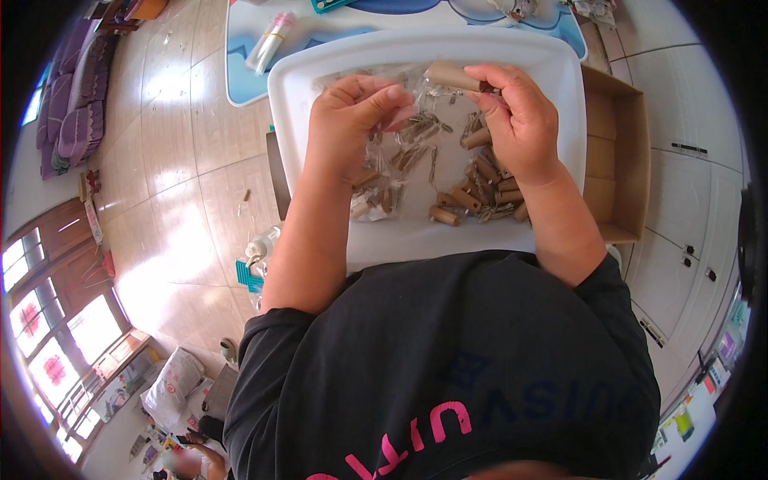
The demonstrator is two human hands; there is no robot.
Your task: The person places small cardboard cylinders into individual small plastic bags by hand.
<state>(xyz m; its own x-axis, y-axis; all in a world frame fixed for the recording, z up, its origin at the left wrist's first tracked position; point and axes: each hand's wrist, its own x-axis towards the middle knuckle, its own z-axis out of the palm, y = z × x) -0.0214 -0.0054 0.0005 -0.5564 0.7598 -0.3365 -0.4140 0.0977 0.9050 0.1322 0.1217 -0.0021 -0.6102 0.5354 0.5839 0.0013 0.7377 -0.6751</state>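
a: left hand [356,112]?
b: thumb and fingertips together, pinching thin clear plastic film [415,78].
a: right hand [522,120]?
b: thumb and forefinger clamped on one end of a tan cylindrical tube [452,76].
a: tube's position?
b: between both hands, over a white rounded plastic tub [282,104]; more tan tubes [485,170] lie inside.

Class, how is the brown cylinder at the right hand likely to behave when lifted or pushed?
The brown cylinder is probably stiff: it juts from the right hand without sagging. Its rounded side suggests it might roll. Pinched near one end, it is likely light.
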